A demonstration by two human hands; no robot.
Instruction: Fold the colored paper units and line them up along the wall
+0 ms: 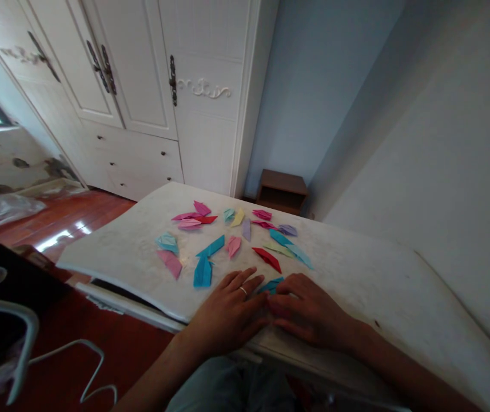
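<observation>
left hand [227, 316] and curled right hand [313, 312] apparently work beside a blue folded-paper piece [272, 285], openness and hold unclear; steadiness needed.

No text, label, brand, number or sign could be read.
</observation>
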